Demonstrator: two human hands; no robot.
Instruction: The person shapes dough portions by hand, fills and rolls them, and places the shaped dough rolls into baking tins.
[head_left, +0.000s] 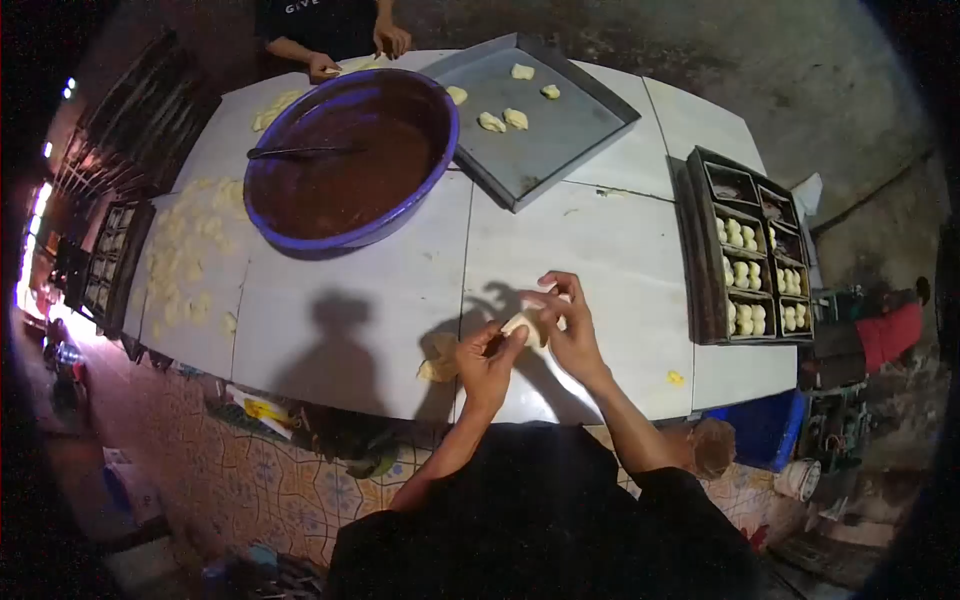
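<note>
In front of my body, a small pale piece of dough (pixel 520 325) is held between both hands above the white tabletop. My left hand (pixel 484 368) pinches its near left side between thumb and fingers. Bent around its right side is my right hand (pixel 572 340), with the upper fingers raised and pale dough showing between them. The fingers partly hide the dough's shape. A flat scrap of dough (pixel 436 364) lies on the table just left of my left hand.
A purple basin (pixel 450 165) holds brown filling and a utensil. Behind it stands a metal tray (pixel 540 150) with several dough pieces. Compartmented baking tins (pixel 700 270) with dough balls stand right. Flattened dough pieces (pixel 190 250) spread left. Across the table, a co-worker's hands (pixel 392 40) handle dough.
</note>
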